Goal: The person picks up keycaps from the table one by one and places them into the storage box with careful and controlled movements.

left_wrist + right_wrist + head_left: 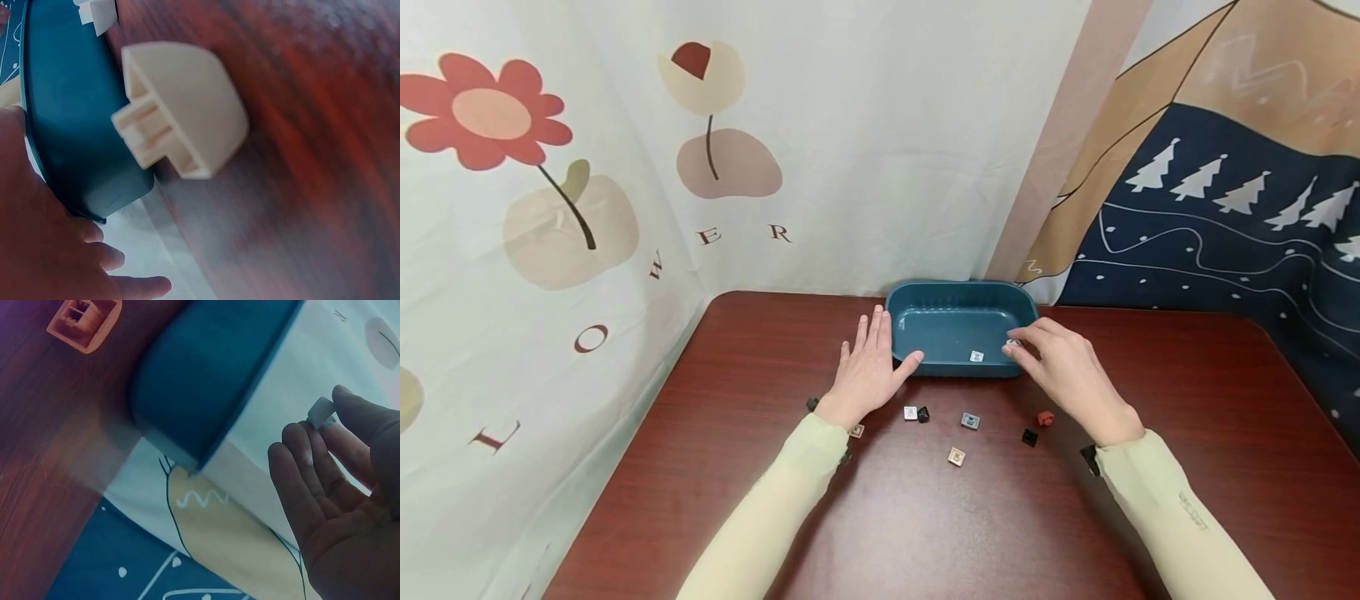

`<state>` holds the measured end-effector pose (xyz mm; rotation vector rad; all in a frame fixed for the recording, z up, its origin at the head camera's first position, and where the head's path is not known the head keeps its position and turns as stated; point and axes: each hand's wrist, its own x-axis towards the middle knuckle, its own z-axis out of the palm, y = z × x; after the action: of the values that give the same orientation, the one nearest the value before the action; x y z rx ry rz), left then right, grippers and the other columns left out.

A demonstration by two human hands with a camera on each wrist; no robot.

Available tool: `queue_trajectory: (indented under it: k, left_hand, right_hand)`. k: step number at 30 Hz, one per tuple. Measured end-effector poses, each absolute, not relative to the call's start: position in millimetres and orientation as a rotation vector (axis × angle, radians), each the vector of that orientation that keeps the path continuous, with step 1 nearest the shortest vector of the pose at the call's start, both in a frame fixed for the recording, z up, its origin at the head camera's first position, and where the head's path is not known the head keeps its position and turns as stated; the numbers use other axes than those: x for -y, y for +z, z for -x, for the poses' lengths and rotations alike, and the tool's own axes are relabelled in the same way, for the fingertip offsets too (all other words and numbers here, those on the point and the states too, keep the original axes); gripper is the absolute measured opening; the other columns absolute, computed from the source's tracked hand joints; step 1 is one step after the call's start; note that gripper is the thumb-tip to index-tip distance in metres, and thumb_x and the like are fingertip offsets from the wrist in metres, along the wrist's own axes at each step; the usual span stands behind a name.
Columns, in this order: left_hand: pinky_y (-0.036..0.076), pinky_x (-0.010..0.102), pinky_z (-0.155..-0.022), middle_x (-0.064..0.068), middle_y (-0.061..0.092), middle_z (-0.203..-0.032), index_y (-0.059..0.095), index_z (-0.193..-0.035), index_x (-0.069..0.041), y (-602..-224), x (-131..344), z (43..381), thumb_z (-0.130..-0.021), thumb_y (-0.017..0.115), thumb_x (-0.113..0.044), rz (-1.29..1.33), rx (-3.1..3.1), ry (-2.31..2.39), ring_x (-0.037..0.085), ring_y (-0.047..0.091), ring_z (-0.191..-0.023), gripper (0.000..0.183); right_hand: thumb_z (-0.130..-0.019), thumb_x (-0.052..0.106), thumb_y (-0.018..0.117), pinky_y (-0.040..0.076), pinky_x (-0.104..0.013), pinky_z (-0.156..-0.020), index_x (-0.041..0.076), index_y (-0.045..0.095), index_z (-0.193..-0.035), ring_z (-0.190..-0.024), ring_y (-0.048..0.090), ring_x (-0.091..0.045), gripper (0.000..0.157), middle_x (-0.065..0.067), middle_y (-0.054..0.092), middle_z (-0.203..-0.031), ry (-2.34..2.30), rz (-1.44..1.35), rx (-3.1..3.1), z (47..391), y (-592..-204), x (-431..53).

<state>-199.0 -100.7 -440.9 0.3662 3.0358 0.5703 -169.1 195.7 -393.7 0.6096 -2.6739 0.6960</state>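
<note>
In the head view my right hand (1071, 371) pinches a small pale keycap (322, 412) between thumb and fingertips, over the right front corner of a blue plastic basin (936, 333). A white keycap (977, 356) lies inside the basin near its front wall. My left hand (868, 375) rests at the basin's left end, fingers straight and thumb out over the front corner. Close to the left wrist stands a beige keycap (194, 106), its hollow underside and stem showing. An orange keycap (85, 324) lies on the table near my right wrist.
Before the basin, several loose keycaps are scattered on the reddish-brown table (895, 533): a white one (911, 412) beside a black one (923, 414), a grey-blue one (970, 421), another beige one (956, 457) and a black one (1029, 437). Printed curtains (880, 150) hang behind.
</note>
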Motion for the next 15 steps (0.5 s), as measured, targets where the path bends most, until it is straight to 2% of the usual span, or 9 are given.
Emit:
queue_trajectory:
  k: [9,15]
  left_hand:
    - [0.019,0.066,-0.12,0.01,0.001,-0.174,0.007,-0.166,-0.004,-442,101,198,-0.102,0.036,-0.072,-0.377,-3.031,0.581,0.033,0.001,-0.159,0.098]
    - [0.019,0.066,-0.12,0.011,0.003,-0.174,0.008,-0.166,-0.003,-441,100,198,-0.102,0.04,-0.07,-0.375,-3.034,0.6,0.033,0.0,-0.159,0.097]
  right_hand:
    - [-0.096,0.019,0.076,0.053,-0.037,-0.066,0.002,0.078,-0.109,-0.077,0.06,-0.02,0.02,-0.008,0.069,-0.092,0.696,-0.642,2.755,194,-402,-182]
    - [-0.099,0.022,0.073,0.057,-0.041,-0.073,0.002,0.078,-0.107,-0.084,0.064,-0.024,0.022,-0.011,0.071,-0.097,0.656,-0.613,2.835,211,-408,-175]
